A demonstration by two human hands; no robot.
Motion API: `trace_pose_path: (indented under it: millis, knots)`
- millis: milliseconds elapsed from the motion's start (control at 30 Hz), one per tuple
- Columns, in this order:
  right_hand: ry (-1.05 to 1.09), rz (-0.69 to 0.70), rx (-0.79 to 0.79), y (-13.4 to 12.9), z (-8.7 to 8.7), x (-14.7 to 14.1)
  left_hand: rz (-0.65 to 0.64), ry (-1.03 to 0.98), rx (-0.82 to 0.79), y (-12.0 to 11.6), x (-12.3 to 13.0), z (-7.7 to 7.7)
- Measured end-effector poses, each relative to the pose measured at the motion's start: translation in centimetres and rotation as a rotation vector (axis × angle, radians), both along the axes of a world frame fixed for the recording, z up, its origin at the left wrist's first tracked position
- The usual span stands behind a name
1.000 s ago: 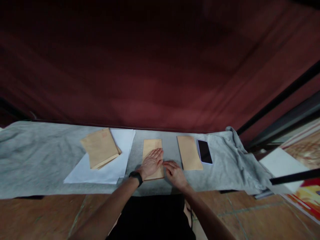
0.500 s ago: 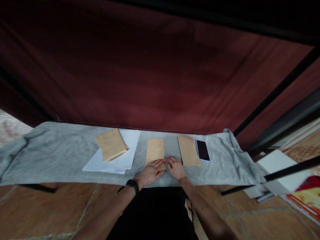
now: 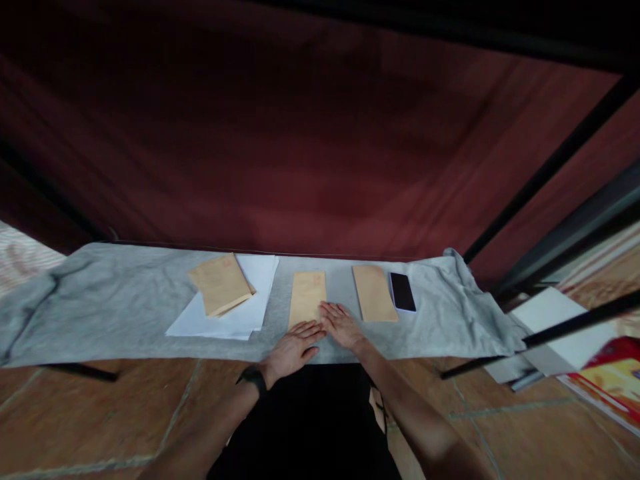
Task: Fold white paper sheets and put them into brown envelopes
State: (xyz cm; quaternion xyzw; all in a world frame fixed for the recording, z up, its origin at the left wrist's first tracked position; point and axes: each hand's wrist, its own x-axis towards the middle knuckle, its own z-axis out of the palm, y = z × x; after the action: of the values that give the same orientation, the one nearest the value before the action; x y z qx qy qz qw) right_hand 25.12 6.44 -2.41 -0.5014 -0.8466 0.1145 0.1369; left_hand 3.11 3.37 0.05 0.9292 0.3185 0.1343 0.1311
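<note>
A brown paper envelope (image 3: 307,291) with faint reddish print in its top right corner lies flat in front of me on a grey cloth. Across its near end rests my left hand (image 3: 294,345), fingers stretched out and thumb apart. My right hand (image 3: 343,325) lies flat too, its fingertips on the lower right edge of the envelope. The hands cover the near end. To the right lies a second brown envelope (image 3: 375,293), plain on its upper side. On the left, several brown envelopes (image 3: 225,287) overlap on white paper sheets (image 3: 200,323).
A phone (image 3: 403,292) lies beside the right envelope. The grey cloth (image 3: 125,300) covers a narrow bench with dark metal legs. Behind it hangs a dark red panel (image 3: 300,167). White boards (image 3: 555,327) and a red and yellow printed item (image 3: 615,380) lie at the lower right.
My right hand has moved left from beside the envelope onto its lower right edge. My left hand has slid slightly left and nearer to me. The view has shifted a little.
</note>
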Motion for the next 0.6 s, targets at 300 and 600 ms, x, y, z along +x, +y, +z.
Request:
trace_pose_path:
  millis: [300, 600]
  knots:
    - [-0.094, -0.089, -0.057, 6.3, 0.1, -0.8, 0.068, -0.111, 0.058, 0.4, -0.1, -0.9]
    - [-0.118, -0.121, -0.053, 8.6, -0.1, -1.0, 0.078, -0.177, 0.055, 0.7, 0.0, -1.0]
